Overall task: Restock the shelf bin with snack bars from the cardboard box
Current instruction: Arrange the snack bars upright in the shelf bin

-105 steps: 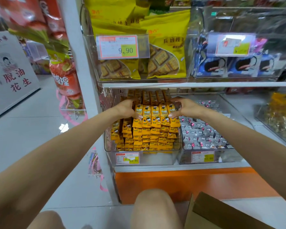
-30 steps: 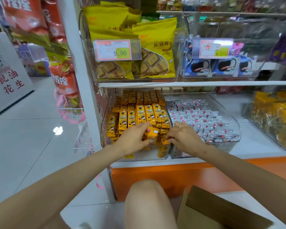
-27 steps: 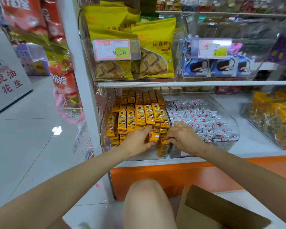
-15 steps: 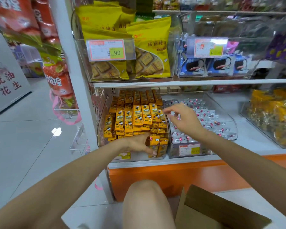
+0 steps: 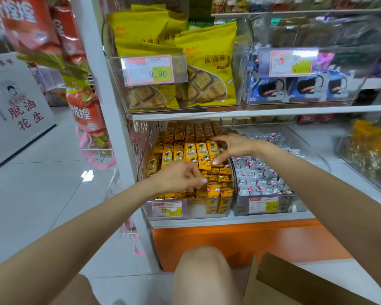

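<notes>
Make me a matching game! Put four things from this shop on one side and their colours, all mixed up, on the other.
Things:
1. snack bars
2. sandwich biscuit packs
3. wrapped sweets
4. cardboard box

Colours:
A. brown
B. silver
C. orange
D. blue

Pairs: 1-C, 2-D, 3-B, 4-A

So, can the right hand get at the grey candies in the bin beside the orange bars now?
Probably yes. The right hand sits over the orange bars, right beside the grey candies; their bin is open on top, and nothing lies between.
</notes>
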`<state>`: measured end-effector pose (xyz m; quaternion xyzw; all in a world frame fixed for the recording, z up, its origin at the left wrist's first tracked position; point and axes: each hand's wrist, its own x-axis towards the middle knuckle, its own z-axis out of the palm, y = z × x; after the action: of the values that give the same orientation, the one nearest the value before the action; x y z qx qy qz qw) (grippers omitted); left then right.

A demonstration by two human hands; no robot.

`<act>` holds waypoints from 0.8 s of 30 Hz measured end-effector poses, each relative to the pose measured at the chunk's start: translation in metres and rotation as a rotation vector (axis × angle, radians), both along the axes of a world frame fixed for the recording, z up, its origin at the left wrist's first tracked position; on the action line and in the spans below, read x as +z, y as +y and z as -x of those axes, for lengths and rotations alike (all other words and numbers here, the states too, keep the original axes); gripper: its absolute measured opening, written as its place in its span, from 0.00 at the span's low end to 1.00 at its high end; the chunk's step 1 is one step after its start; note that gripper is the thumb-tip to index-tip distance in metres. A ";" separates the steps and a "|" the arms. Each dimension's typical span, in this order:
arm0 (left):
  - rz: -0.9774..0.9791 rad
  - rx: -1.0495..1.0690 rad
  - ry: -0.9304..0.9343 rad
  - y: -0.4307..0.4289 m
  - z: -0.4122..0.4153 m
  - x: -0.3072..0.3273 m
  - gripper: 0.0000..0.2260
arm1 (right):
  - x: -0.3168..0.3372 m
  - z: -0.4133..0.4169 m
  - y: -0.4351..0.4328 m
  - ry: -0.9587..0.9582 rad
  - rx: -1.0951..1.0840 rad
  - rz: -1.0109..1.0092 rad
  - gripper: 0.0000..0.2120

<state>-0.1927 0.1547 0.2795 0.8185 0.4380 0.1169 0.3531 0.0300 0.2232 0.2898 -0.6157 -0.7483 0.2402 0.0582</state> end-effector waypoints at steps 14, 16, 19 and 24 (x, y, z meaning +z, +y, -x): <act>0.038 0.137 0.204 0.086 -0.002 0.010 0.42 | -0.004 0.003 -0.016 0.245 -0.112 -0.117 0.53; 0.070 0.128 0.151 0.083 -0.005 0.014 0.40 | -0.007 0.005 -0.018 0.341 -0.183 -0.093 0.50; 0.090 0.140 0.052 0.080 -0.009 0.014 0.38 | -0.010 0.007 -0.019 0.480 -0.266 -0.108 0.46; -0.055 0.226 -0.101 0.076 -0.014 0.011 0.34 | -0.008 0.004 -0.024 0.644 -0.343 -0.180 0.39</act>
<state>-0.1786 0.2308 0.2909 0.7663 0.5058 0.2092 0.3366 0.0265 0.1989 0.2815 -0.6172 -0.5958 0.3415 0.3840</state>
